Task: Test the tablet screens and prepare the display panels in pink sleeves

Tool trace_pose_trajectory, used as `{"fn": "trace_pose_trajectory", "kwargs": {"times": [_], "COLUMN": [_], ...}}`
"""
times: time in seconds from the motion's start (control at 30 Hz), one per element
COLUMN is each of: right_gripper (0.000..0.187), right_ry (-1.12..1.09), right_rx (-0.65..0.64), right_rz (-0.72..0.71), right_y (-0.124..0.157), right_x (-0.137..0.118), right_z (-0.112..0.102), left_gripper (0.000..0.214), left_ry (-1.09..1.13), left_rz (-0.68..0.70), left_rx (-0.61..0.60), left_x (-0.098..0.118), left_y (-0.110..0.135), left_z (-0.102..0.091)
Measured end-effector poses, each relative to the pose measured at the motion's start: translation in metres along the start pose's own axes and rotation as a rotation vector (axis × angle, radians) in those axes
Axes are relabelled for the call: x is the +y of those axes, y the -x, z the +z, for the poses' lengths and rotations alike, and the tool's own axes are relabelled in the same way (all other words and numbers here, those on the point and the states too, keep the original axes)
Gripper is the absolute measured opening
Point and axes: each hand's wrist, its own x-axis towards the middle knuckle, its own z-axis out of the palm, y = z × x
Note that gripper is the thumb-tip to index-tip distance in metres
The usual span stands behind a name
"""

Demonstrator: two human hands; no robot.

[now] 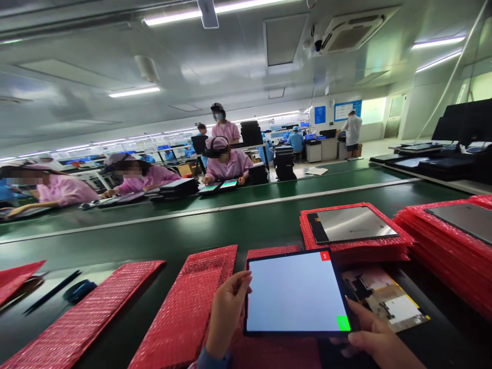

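Observation:
I hold a tablet (pixel 295 292) in front of me, its screen lit white with a small red square at the top right corner and a green one at the bottom right. My left hand (pixel 226 312) grips its left edge, fingers curled onto the bezel. My right hand (pixel 374 338) holds the lower right corner, thumb on the edge near the green square. Under the tablet lies a red bubble-wrap sleeve (pixel 269 353).
Red bubble-wrap sleeves (pixel 88 318) lie to the left. A stack of red sleeves with a dark panel (pixel 351 224) on top stands behind, another stack (pixel 453 230) at right. A second tablet (pixel 388 300) lies to the right. Co-workers in pink sit across the green conveyor (pixel 154 210).

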Motion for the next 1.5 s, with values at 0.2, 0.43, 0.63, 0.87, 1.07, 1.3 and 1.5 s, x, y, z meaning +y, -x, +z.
{"fn": "trace_pose_trajectory", "kwargs": {"times": [0.2, 0.43, 0.63, 0.87, 1.07, 1.3, 1.5], "right_gripper": [0.062, 0.068, 0.061, 0.070, 0.063, 0.057, 0.059], "right_ry": [0.078, 0.039, 0.037, 0.078, 0.030, 0.051, 0.051], "right_rx": [-0.092, 0.038, 0.065, 0.053, 0.031, -0.063, -0.004], "right_rz": [0.032, 0.029, 0.032, 0.024, 0.014, 0.017, 0.009], "right_y": [0.001, 0.002, 0.007, 0.004, 0.001, 0.001, 0.004], "right_x": [-0.009, -0.008, -0.016, -0.010, -0.005, -0.009, -0.009], "right_z": [-0.002, 0.005, 0.019, 0.011, 0.003, 0.007, 0.011], "left_gripper": [0.044, 0.037, 0.037, 0.031, 0.031, 0.038, 0.035], "left_ry": [-0.011, 0.061, 0.087, 0.147, 0.179, 0.224, 0.185], "left_rz": [0.038, 0.048, 0.127, 0.083, 0.092, 0.068, 0.064], "left_rx": [-0.035, -0.103, -0.034, -0.029, 0.023, 0.091, 0.021], "left_x": [-0.002, 0.005, 0.012, 0.007, 0.020, 0.029, 0.016], "left_y": [-0.001, 0.008, 0.007, 0.012, 0.018, 0.029, 0.019], "left_z": [0.003, 0.001, -0.001, -0.001, 0.000, -0.002, -0.005]}}
